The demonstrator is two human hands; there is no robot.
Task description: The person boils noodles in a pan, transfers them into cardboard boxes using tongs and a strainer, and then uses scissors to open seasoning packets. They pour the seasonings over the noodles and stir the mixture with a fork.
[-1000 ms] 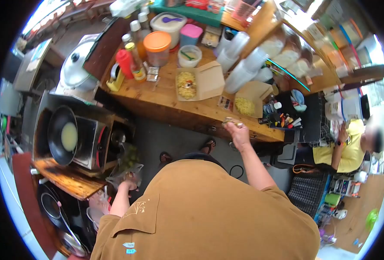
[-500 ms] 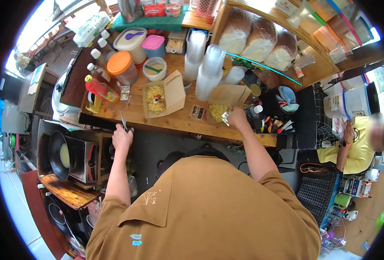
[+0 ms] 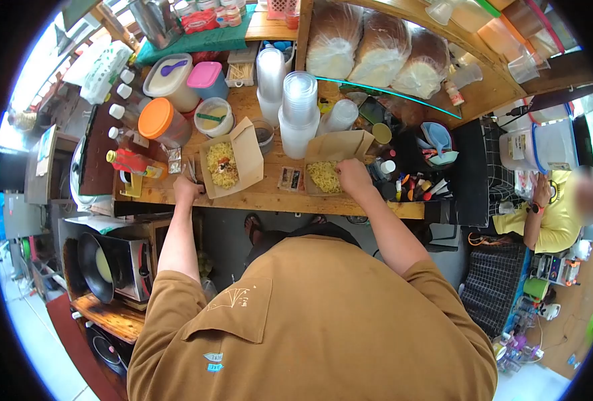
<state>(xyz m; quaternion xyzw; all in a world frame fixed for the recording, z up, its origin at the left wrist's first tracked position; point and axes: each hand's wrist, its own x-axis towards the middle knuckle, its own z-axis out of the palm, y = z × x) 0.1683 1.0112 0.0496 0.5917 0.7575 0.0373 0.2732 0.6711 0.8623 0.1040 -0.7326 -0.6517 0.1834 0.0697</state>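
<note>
My left hand [image 3: 187, 192] is closed around scissors [image 3: 191, 170] at the counter's front edge, blades pointing up and away. Beside it stands an open cardboard box of noodles [image 3: 223, 170] with dark and reddish seasoning on top. My right hand [image 3: 354, 176] is closed at the right side of a second open box [image 3: 337, 148], over its plain yellow noodles [image 3: 325, 176]; what its fingers hold, if anything, is hidden. Between the boxes lie small dark sachets [image 3: 290, 179] on the wood.
Stacked clear cups [image 3: 299, 110], an orange-lidded tub [image 3: 165, 122] and a red-capped bottle [image 3: 136, 163] stand behind. Bagged bread [image 3: 380, 57] sits at the back. A frying pan [image 3: 96, 267] is at left. A person in yellow [image 3: 557, 214] is at right.
The view has shifted, so the counter appears nearer. My left hand with the scissors has moved beside the left box. The silvery packet seen at my right fingertips is no longer visible.
</note>
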